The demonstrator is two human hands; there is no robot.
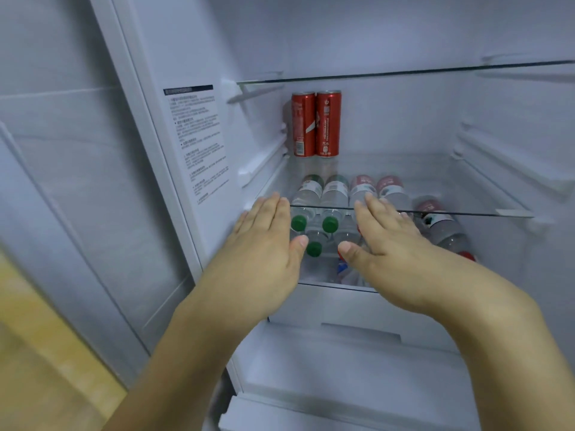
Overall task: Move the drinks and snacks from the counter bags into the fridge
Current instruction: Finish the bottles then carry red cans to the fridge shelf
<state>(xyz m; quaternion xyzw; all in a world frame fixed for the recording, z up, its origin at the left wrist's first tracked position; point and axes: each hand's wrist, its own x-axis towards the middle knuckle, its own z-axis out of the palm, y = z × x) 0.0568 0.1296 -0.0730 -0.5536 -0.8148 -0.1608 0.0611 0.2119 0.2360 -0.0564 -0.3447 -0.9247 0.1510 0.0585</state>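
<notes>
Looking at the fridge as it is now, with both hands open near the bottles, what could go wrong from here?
1. The water bottles lie on their sides under the glass shelf, caps toward the front; a nudge from the left hand or right hand might roll them out.
2. The two red cans stand close together at the back of that shelf; reaching past could tip them.

Two bare forearms and hands, nothing worn

No sleeve, glove, watch or ring is seen on the left hand [264, 244] or the right hand [385, 244]; both forearms are uncovered to the frame's lower edge, and the thumbnails are cut short and unpainted.
</notes>
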